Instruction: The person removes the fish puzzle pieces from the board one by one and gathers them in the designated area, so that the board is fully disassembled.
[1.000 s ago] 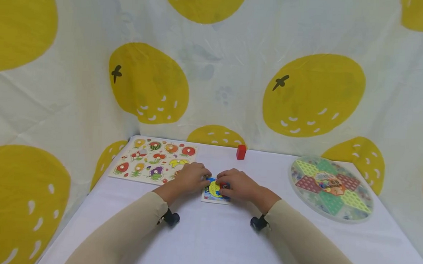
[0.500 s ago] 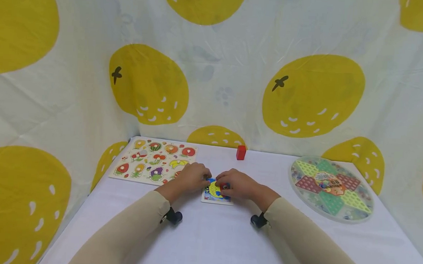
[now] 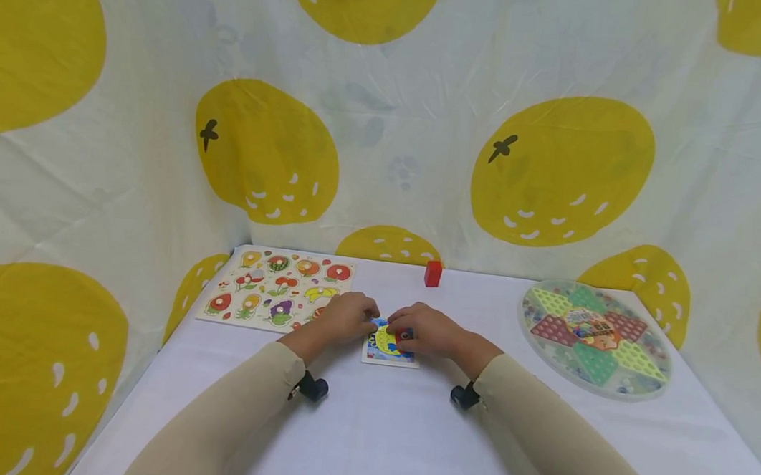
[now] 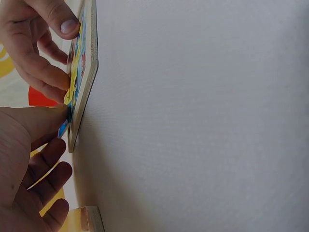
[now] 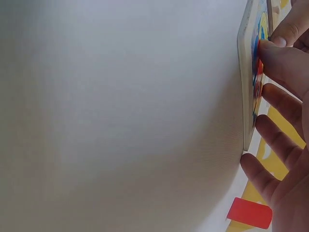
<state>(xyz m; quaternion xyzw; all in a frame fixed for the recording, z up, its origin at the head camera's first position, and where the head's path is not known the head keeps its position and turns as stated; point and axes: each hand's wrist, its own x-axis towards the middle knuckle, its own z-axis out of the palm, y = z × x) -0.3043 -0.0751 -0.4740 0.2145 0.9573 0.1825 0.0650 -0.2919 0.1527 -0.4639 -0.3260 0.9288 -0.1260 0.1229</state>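
Note:
A small wooden picture puzzle (image 3: 390,361) with yellow, blue and red pieces lies at the middle of the table between both hands. My left hand (image 3: 350,318) is at its left side; thumb and index finger pinch a blue puzzle piece (image 4: 63,128), tilted at the board's edge, other fingers spread behind. My right hand (image 3: 430,331) rests over the right side, thumb pressing on the red part and fingertips on the pieces, hiding part of the picture. In the right wrist view its fingers (image 5: 280,136) reach along the board's edge, fairly straight.
A peg puzzle board with fruit pictures (image 3: 274,289) lies at the back left, just beyond the left hand. One red block (image 3: 433,274) stands at the back. To the right sits a round, clear-rimmed game board (image 3: 596,338). Behind hangs a fruit-print curtain (image 3: 405,145).
Both hands stay almost in place over the puzzle. Only slight finger shifts show, and the whole head view drifts a little.

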